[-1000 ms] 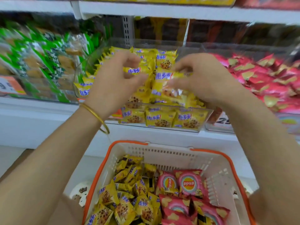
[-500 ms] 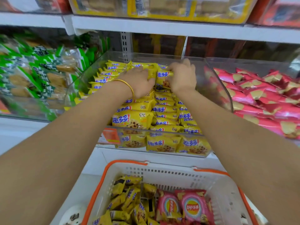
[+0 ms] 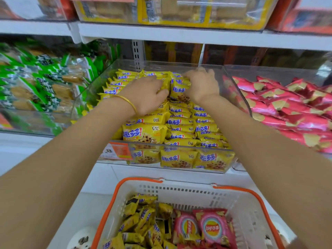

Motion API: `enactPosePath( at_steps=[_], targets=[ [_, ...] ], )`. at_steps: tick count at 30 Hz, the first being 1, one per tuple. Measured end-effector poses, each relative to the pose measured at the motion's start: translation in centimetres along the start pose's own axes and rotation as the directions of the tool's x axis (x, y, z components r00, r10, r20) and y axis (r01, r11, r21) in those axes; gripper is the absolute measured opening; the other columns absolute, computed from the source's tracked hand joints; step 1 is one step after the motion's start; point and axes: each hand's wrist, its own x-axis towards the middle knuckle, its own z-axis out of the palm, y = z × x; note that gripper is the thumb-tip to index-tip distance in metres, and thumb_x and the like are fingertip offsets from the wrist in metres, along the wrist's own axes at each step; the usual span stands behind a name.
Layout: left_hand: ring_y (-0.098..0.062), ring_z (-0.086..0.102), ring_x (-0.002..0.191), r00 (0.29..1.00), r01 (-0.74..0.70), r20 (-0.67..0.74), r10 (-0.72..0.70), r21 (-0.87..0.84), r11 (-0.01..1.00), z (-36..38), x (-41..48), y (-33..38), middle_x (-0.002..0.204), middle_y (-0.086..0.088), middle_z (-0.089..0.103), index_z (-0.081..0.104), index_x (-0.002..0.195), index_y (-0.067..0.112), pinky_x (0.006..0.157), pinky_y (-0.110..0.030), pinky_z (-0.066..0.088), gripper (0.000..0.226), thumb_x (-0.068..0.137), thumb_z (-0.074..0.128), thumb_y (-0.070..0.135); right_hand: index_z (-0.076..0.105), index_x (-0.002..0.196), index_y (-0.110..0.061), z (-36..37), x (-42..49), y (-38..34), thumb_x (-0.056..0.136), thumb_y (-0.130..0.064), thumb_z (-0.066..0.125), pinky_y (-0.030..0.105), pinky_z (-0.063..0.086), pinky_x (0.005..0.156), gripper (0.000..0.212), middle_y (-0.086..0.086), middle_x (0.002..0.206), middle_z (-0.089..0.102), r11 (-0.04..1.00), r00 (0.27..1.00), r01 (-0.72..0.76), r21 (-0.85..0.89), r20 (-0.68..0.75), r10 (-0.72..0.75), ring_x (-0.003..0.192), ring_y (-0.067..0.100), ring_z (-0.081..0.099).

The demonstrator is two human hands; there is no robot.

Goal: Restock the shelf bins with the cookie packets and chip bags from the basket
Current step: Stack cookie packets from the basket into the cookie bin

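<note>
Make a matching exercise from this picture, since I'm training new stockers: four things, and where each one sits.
Things:
1. green packets
2. cookie packets
3. shelved chip bags
4. basket

Places:
A. lowest, nearest the camera
B. on the right
C. on the left
D. in the middle

Pairs: 1-C, 2-D, 3-B, 4-A

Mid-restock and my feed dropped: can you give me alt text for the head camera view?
The left hand and right hand hold yellow cookie packets at the back of a well-stocked clear bin on the shelf. Below, the orange-rimmed basket holds more of them beside pink chip bags.
</note>
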Motion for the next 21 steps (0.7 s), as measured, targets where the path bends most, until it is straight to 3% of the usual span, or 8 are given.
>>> enactPosePath(
  at_steps=[2, 5, 9, 12, 15, 18, 21],
  targets=[
    [-0.028, 0.042, 0.127, 0.981, -0.103, -0.174, 0.086, -0.093, 0.99, -0.4, -2.8, 0.6, 0.136, -0.017, 0.049, 0.053, 0.126, 0.002, 0.105, -0.034, 0.029, 0.072, 0.085, 0.02, 0.05, 0.054, 0.129, -0.021, -1.0, -1.4, -0.1, 0.087, 0.002, 0.054, 0.042, 0.04, 0.095, 0.049, 0.01, 0.133, 0.047, 1.0, 0.996, 0.019, -0.005, -0.092, -0.019, 0.127, 0.033, 0.035],
    [-0.023, 0.046, 0.126, 0.886, -0.299, -0.418, 0.202, -0.181, 0.937, -0.1, -8.5, 2.0, 0.132, -0.008, 0.056, 0.059, 0.123, 0.008, 0.105, -0.026, 0.026, 0.049, 0.091, 0.034, 0.035, 0.058, 0.122, -0.019, -2.1, -4.1, -0.1, 0.083, 0.009, 0.051, 0.037, 0.04, 0.093, 0.049, 0.009, 0.127, 0.05, 0.994, 0.983, 0.103, 0.045, -0.158, -0.095, 0.121, 0.031, 0.042],
    [-0.019, 0.053, 0.113, 0.849, -0.399, -0.43, 0.307, -0.142, 0.906, 2.2, -14.0, 3.4, 0.12, -0.005, 0.064, 0.067, 0.11, 0.008, 0.1, -0.025, 0.031, 0.034, 0.09, 0.043, 0.021, 0.063, 0.109, -0.018, -2.3, -8.4, -0.2, 0.078, 0.012, 0.053, 0.038, 0.046, 0.085, 0.044, 0.008, 0.114, 0.052, 0.971, 0.977, 0.176, 0.159, -0.15, -0.153, 0.101, 0.028, 0.055],
    [-0.026, 0.059, 0.104, 0.86, -0.403, -0.384, 0.337, -0.103, 0.909, 3.9, -14.9, 3.5, 0.113, -0.004, 0.066, 0.069, 0.104, 0.009, 0.092, -0.033, 0.041, 0.03, 0.089, 0.045, 0.018, 0.062, 0.104, -0.017, -2.0, -10.4, -0.4, 0.079, 0.01, 0.053, 0.037, 0.047, 0.083, 0.038, 0.009, 0.111, 0.052, 0.963, 0.985, 0.165, 0.212, -0.093, -0.148, 0.091, 0.029, 0.058],
    [-0.03, 0.06, 0.102, 0.837, -0.386, -0.409, 0.364, 0.031, 0.922, 4.2, -14.1, 3.6, 0.113, -0.005, 0.067, 0.07, 0.102, 0.009, 0.086, -0.04, 0.045, 0.028, 0.087, 0.047, 0.016, 0.058, 0.115, -0.015, -1.5, -9.5, -0.3, 0.082, 0.007, 0.056, 0.038, 0.046, 0.088, 0.039, 0.012, 0.119, 0.05, 0.982, 0.99, 0.132, 0.136, -0.057, -0.126, 0.103, 0.032, 0.054],
    [-0.031, 0.055, 0.111, 0.855, -0.258, -0.438, 0.278, 0.106, 0.96, 3.3, -12.0, 3.8, 0.119, -0.006, 0.064, 0.068, 0.106, 0.011, 0.09, -0.042, 0.04, 0.034, 0.088, 0.042, 0.025, 0.047, 0.13, -0.015, -0.3, -6.2, -0.4, 0.087, -0.002, 0.057, 0.041, 0.043, 0.092, 0.046, 0.015, 0.134, 0.04, 0.999, 0.998, 0.027, 0.02, 0.058, -0.029, 0.116, 0.039, 0.046],
    [-0.03, 0.048, 0.124, 0.898, -0.118, -0.41, 0.163, 0.134, 0.984, 2.6, -9.7, 3.5, 0.131, -0.009, 0.058, 0.064, 0.117, 0.014, 0.1, -0.042, 0.033, 0.048, 0.09, 0.032, 0.037, 0.042, 0.131, -0.017, 1.8, -3.5, -0.5, 0.089, -0.007, 0.057, 0.043, 0.043, 0.093, 0.046, 0.013, 0.135, 0.035, 0.997, 0.987, -0.057, 0.043, 0.153, 0.05, 0.116, 0.041, 0.047]
  ],
)
